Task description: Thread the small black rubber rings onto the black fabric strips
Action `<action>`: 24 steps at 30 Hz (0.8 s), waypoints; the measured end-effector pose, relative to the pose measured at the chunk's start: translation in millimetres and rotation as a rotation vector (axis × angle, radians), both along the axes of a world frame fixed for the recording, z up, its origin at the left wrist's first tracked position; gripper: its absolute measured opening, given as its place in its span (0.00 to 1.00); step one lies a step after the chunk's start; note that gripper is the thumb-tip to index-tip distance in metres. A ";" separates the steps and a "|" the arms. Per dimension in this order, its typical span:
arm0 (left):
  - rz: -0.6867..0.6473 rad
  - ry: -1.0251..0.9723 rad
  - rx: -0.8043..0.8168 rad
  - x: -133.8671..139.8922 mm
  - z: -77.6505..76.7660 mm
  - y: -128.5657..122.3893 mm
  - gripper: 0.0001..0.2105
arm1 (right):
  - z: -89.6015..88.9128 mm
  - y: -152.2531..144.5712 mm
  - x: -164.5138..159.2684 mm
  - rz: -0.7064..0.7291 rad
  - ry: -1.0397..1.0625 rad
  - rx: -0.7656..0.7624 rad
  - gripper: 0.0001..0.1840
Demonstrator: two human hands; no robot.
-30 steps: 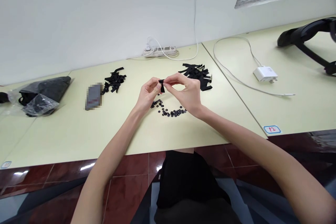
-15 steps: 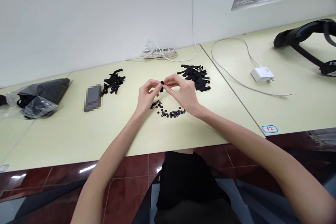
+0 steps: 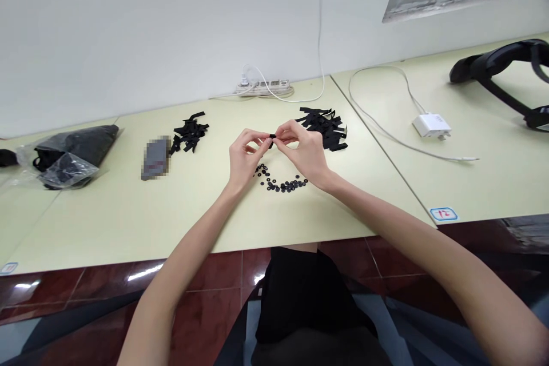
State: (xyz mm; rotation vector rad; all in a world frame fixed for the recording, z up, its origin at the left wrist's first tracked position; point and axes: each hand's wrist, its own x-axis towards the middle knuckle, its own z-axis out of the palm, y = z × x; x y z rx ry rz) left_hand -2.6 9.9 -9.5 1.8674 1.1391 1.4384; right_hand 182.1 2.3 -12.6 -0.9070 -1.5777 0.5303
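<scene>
Two bare forearms (image 3: 198, 214) are extended over the front edge (image 3: 257, 246) of a pale worktop (image 3: 128, 211). A bare stretch of surface is left between that edge and a scatter of small dark discs (image 3: 288, 186), which are spread in a rough curve, some crowded together, some with pale centres. The curve's left end is partly covered by the left hand (image 3: 245, 157).

Just beyond the discs, a short black strip (image 3: 272, 136) is held between the left hand and the right hand (image 3: 306, 151). Its left part is pinched by thumb and forefinger, their tips brought together; its right part is gripped likewise by the right hand's fingers (image 3: 283, 146), pressed together at the tips with a gap behind them. The strip is bent, with one end hung downward; most of it is hidden by the fingertips, and whether a disc is gripped with it cannot be told.

Farther back, a loose pile of black strips (image 3: 326, 128) is partly screened by the right hand. A smaller black pile (image 3: 189, 134) is set to the left, beside a pixelated grey object (image 3: 156, 157). Open room at the right is bounded by a seam (image 3: 381, 148), past which a white charger (image 3: 432, 124) is placed. Near the wall (image 3: 171, 28), a power strip (image 3: 266, 87) is set.
</scene>
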 end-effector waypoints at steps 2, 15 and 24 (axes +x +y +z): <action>0.004 0.012 0.013 -0.7 0.2 0.1 0.10 | -0.1 0.5 0.4 0.006 -0.009 0.017 0.08; -0.036 0.045 -0.006 -3.5 -1.8 4.6 0.11 | 4.3 1.6 4.9 0.042 -0.084 0.031 0.09; -0.147 0.072 -0.153 -10.4 -9.6 13.0 0.12 | -2.2 6.3 6.7 0.097 -0.139 -0.012 0.07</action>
